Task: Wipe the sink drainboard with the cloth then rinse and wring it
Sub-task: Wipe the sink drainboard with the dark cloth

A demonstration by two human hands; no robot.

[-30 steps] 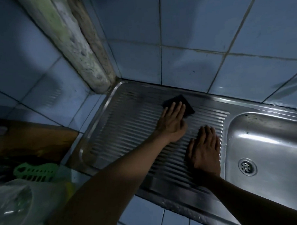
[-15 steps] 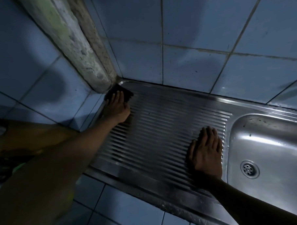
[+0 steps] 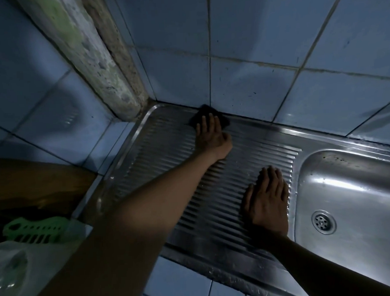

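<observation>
Your cloth [image 3: 205, 116] is a small dark square, a corner aimed at the back wall, with no clear long axis; it lies flat at the far rim of the drainboard [image 3: 158, 149]. Your left hand [image 3: 211, 136] presses it, fingers straight. The drainboard is ribbed shiny steel. Your right hand [image 3: 269, 200] lies flat, fingers straight, beside the smooth basin [image 3: 352, 185].

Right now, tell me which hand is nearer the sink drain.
Right. The right hand lies flat on the drainboard beside the basin, close to the drain. The left hand presses the dark cloth at the drainboard's far edge, farther away.
</observation>
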